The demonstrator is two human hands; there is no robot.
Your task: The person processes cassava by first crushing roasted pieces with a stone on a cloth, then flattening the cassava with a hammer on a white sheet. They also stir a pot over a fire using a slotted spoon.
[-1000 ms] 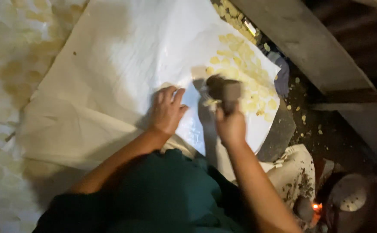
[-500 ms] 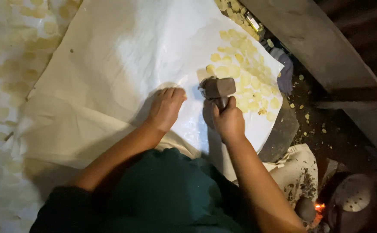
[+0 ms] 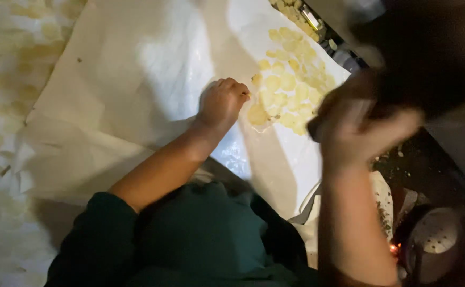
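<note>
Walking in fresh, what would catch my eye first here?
Probably the pale yellow round slices spread over the white sheet at upper right. The left hand rests curled at their edge, while the right hand is raised close to the camera, blurred, gripping something dark that cannot be made out.

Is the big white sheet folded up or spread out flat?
Spread out. The white sheet lies open across the floor, yellow round pieces scattered on it, and the left hand rests on it.

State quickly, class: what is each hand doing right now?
Left hand: fingers curled, touching pale yellow flattened round pieces on the white plastic sheet.
Right hand: raised, blurred, gripping a dark object; kind cannot be told.
</note>
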